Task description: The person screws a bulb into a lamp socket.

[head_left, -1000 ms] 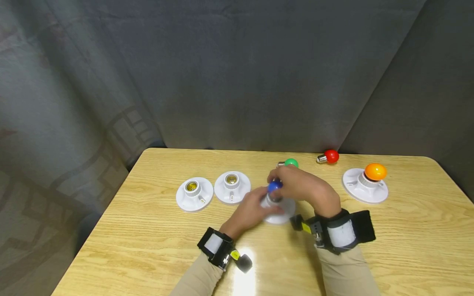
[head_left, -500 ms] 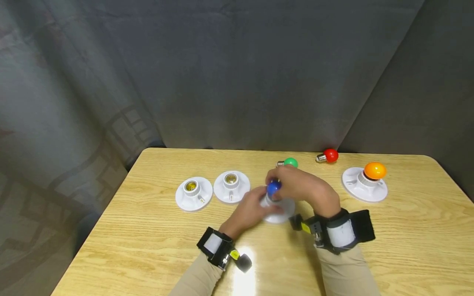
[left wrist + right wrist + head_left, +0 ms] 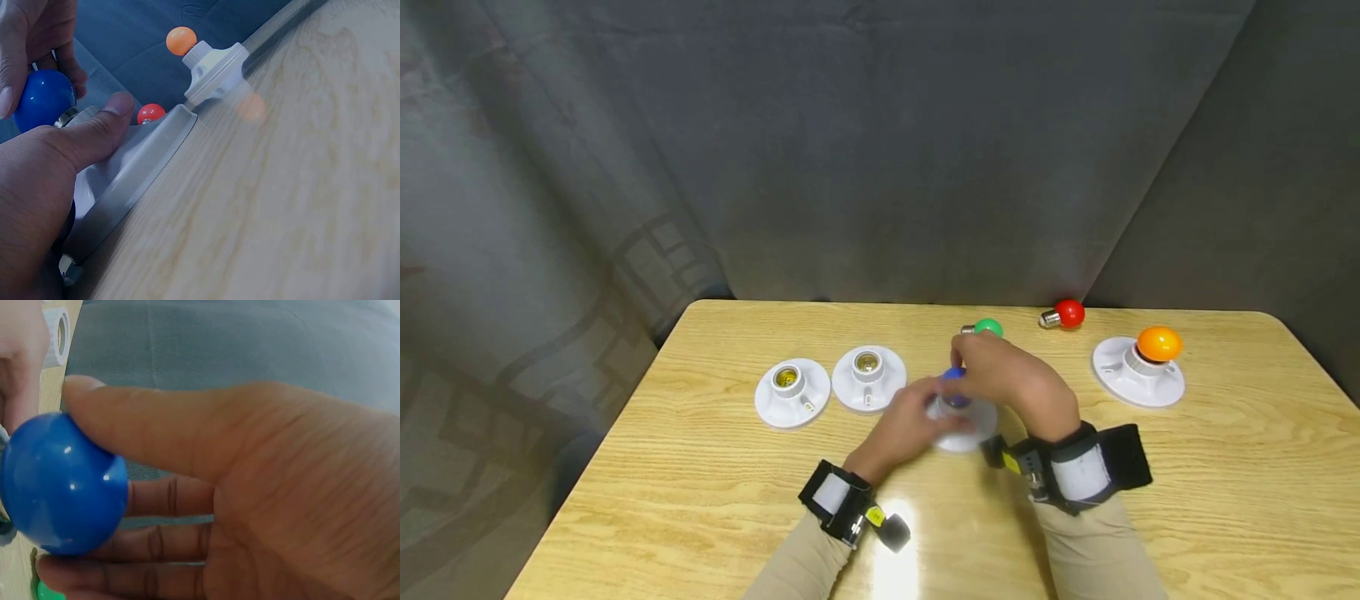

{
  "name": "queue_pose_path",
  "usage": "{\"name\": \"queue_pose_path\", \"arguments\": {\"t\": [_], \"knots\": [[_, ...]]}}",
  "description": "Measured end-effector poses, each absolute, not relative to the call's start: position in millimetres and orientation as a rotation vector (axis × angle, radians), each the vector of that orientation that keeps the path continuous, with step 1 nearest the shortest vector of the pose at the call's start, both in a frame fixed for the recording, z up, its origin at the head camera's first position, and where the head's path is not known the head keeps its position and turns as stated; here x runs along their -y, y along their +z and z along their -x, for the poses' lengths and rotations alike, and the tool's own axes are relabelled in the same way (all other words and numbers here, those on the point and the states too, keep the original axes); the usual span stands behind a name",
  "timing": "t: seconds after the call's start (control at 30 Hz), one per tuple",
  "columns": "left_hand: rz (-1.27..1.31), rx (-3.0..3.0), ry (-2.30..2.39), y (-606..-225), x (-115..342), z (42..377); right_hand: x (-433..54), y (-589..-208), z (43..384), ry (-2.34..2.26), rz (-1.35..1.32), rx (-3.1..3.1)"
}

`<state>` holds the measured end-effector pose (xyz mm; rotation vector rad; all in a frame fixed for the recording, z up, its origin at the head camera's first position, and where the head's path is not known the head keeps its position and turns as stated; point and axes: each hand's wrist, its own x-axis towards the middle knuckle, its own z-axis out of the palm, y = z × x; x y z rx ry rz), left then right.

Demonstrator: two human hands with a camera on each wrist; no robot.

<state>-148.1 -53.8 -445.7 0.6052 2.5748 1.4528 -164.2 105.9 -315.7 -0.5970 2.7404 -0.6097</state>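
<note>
Blue bulb: the blue bulb sits a bit right of centre in the head view, its metal collar at the mouth of a white socket, with a sliver of metal showing from my left wrist
My right hand: my right hand has the blue bulb gripped, thumb on one side and fingers round the other
My left hand: my left hand is holding the white socket by its round base, thumb laid across it
Green bulb: the green bulb lies on its side just behind my right hand, metal end to the left
Red one: the red bulb is also on its side, near the back edge, upper right of the green
Orange one: the orange bulb stands in the right-hand socket, over at the right of the frame
Bulbless pair: the far-left socket and the second socket sit side by side left of my hands, brassy insides showing
Backdrop: wood-grain counter below, grey curtain filling the top
</note>
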Motion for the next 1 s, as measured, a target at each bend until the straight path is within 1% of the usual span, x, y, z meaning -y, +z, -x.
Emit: {"name": "queue_pose_path", "arguments": {"t": [0.7,0.9,1.0], "knots": [[-0.584,-2.555,1.483,-446.0,52.9,148.1,-102.0,-316.6,162.7,-0.512,0.386,-2.741],[-0.611,-2.570,1.476,-446.0,53.2,148.1,-104.2,-309.8,158.2,-0.510,0.371,-2.710],[-0.632,-2.584,1.463,-445.8,53.4,148.8,-106.8,-305.9,155.9,-0.505,0.418,-2.731]]}}
